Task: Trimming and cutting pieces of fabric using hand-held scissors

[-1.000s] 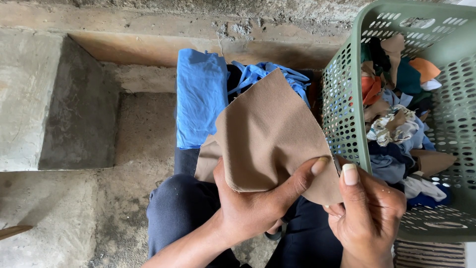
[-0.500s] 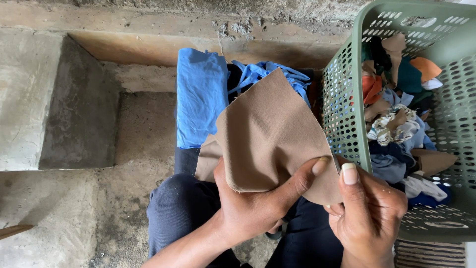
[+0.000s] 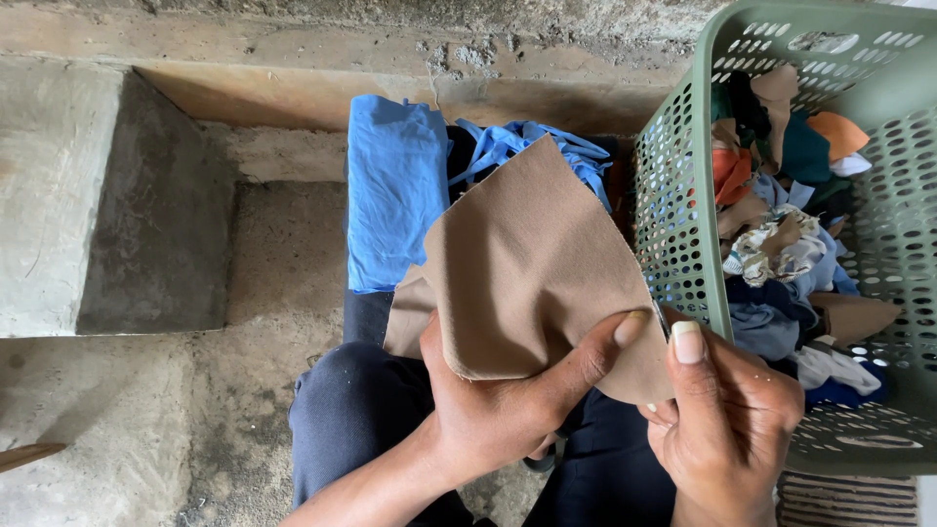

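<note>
Concrete floor [image 3: 117,420] and a step [image 3: 88,195] fill the nine o'clock side. We see a blue cloth [image 3: 395,190] at twelve o'clock. Our left hand [image 3: 493,405] and right hand [image 3: 727,420] both pinch shut on the tan cloth [image 3: 532,259] at centre. A green basket [image 3: 883,195] of scraps sits at three o'clock.
</note>
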